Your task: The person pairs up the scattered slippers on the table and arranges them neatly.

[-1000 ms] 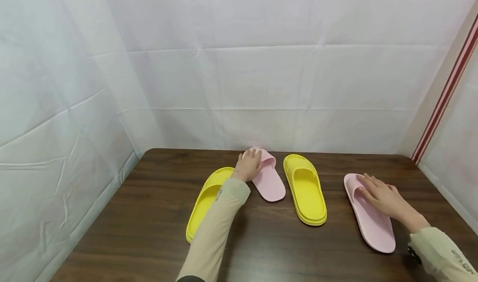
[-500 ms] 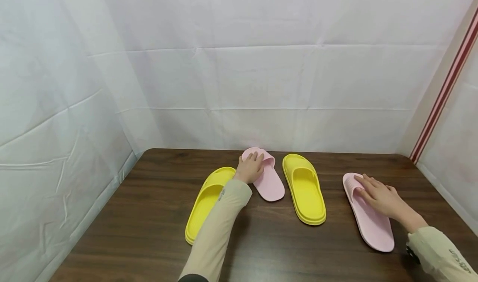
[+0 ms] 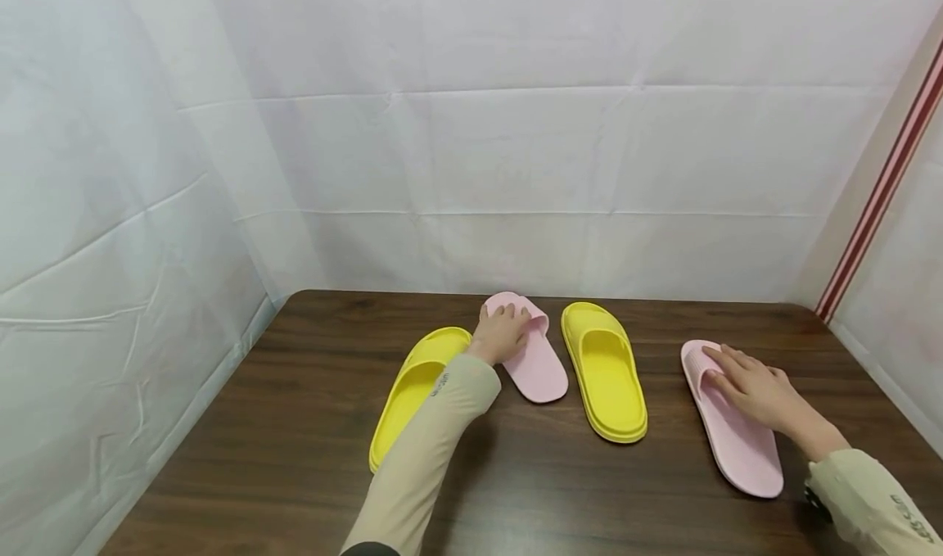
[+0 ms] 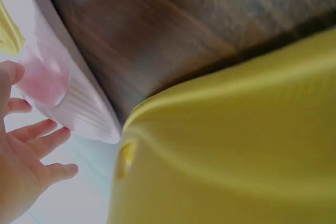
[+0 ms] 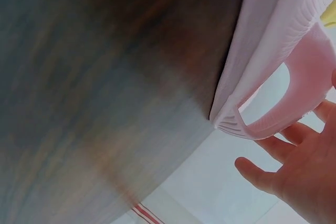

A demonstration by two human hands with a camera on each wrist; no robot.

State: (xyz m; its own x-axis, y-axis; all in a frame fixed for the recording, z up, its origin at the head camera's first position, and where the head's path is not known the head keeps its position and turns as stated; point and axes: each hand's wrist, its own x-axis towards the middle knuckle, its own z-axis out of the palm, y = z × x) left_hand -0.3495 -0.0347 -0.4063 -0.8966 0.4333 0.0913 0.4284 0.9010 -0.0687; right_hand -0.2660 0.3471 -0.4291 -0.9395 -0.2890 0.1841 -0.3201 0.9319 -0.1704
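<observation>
In the head view, my left hand (image 3: 501, 333) rests on the strap of a pink slipper (image 3: 540, 368) near the table's back edge. Its fingers are spread and fairly straight; in the left wrist view the fingertips (image 4: 55, 139) lie along the ribbed strap (image 4: 86, 106). At the right, my right hand (image 3: 759, 388) lies over the strap of the other pink slipper (image 3: 740, 454). The right wrist view shows its loosely spread fingers at the edge of the pink strap (image 5: 315, 69). The hand covers part of this slipper's insole in the head view.
One yellow slipper (image 3: 403, 400) is partly hidden under my left sleeve (image 3: 435, 449). Another yellow slipper (image 3: 607, 384) stands between the two pink ones. The dark wooden table (image 3: 280, 425) ends at white cloth (image 3: 516, 155) behind, with more cloth on both sides.
The left pink slipper has slid slightly toward me, with my left hand on it. My right hand and the right pink slipper stay about where they were.
</observation>
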